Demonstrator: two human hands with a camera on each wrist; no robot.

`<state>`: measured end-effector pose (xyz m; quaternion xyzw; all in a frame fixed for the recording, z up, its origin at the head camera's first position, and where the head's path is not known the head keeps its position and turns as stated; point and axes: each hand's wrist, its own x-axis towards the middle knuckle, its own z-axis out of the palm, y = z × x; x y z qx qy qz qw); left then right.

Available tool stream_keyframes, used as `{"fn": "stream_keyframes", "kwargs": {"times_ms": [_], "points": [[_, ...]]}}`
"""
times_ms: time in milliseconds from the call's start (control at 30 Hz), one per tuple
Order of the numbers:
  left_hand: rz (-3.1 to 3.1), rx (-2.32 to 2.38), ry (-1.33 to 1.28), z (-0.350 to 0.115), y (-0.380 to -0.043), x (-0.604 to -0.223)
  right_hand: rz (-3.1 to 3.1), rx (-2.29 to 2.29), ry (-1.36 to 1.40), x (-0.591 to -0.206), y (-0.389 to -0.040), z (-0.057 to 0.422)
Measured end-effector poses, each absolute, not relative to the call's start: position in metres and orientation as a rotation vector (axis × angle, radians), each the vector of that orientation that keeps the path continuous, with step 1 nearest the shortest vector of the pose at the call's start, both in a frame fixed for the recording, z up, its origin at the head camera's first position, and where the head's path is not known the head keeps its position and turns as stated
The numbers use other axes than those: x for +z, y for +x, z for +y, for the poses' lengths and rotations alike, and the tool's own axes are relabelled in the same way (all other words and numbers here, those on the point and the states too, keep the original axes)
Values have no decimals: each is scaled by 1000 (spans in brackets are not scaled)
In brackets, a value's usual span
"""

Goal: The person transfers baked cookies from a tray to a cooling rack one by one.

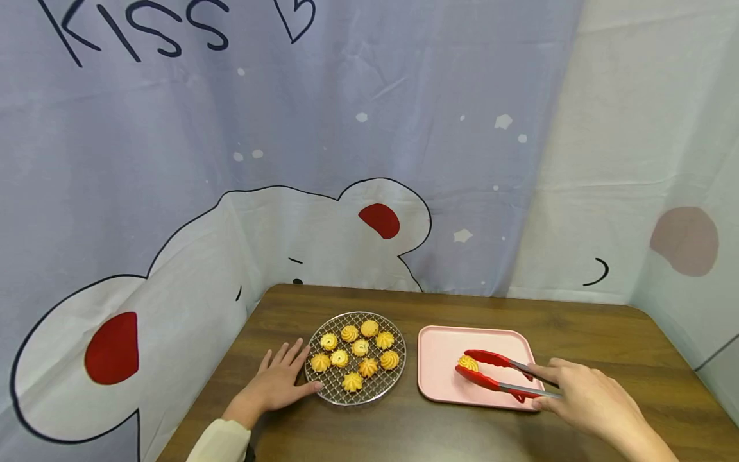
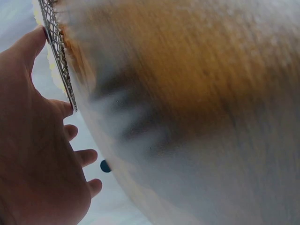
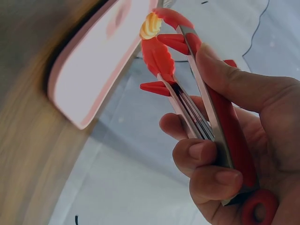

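My right hand (image 1: 594, 398) grips metal tongs (image 1: 484, 380) with red tips and red handle sleeves. Between the tong tips is a piped, swirl-shaped golden cookie (image 1: 468, 364), over the pink rectangular tray (image 1: 435, 369). The right wrist view shows the fingers curled round the tongs' arms and the cookie (image 3: 150, 26) held at the far end. On the left, my left hand (image 1: 277, 382) lies with spread fingers against the round wire rack (image 1: 356, 403). Its thumb and forefinger touch the rim in the left wrist view. Several similar cookies (image 1: 352, 382) sit on the rack.
Rack and tray stand side by side on a brown wooden table (image 1: 358, 436), with a narrow strip of wood between them. Behind the table hangs a printed curtain (image 1: 462, 160) with cartoon bears, reaching down to its back edge.
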<state>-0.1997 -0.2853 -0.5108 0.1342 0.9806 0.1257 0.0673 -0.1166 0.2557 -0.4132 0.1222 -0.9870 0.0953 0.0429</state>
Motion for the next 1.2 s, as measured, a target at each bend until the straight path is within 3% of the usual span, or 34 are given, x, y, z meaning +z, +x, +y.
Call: {"fn": "stream_keyframes", "kwargs": {"times_ms": [1200], "points": [[2943,389,402,-290,-203,-515,-2840,381,753,-405,-157,128]]}}
